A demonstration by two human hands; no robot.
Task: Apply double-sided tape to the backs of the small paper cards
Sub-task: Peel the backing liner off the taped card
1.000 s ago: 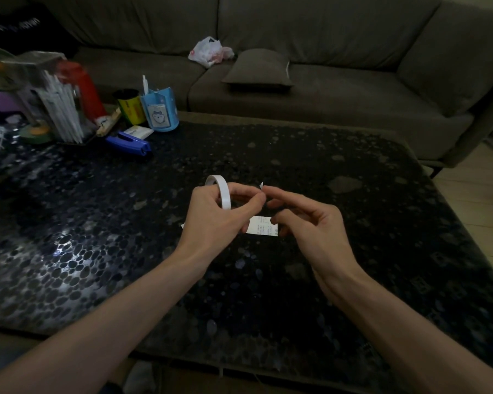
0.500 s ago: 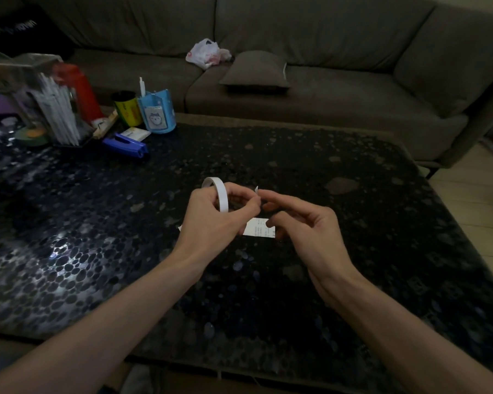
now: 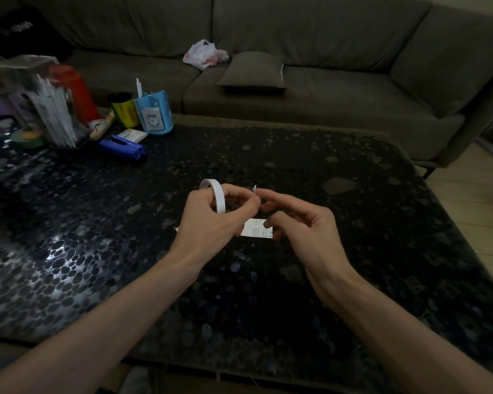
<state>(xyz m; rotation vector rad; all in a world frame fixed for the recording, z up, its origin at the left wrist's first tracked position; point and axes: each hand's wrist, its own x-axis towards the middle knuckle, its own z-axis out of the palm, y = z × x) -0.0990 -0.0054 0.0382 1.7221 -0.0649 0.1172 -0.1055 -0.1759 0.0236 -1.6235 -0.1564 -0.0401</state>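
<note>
A thin white roll of double-sided tape point(image 3: 215, 196) stands upright in my left hand point(image 3: 211, 217), whose fingers curl round it above the dark pebbled table point(image 3: 97, 237). A short free end of tape point(image 3: 254, 189) sticks up where the fingertips of both hands meet. My right hand point(image 3: 302, 223) has its forefinger stretched toward that end, the other fingers curled; whether it pinches the tape is unclear. A small white paper card point(image 3: 256, 228) with printed text lies flat on the table beneath the hands, partly hidden by them.
At the table's far left stand a blue stapler point(image 3: 123, 146), a blue cup point(image 3: 154, 115), a yellow can point(image 3: 123, 109), a red bottle point(image 3: 74, 92) and a clear holder of white sticks point(image 3: 49, 112). A grey sofa point(image 3: 325, 89) runs behind the table.
The hands stay together over the card. The view has shifted slightly; the tape end between the fingertips is about where it was.
</note>
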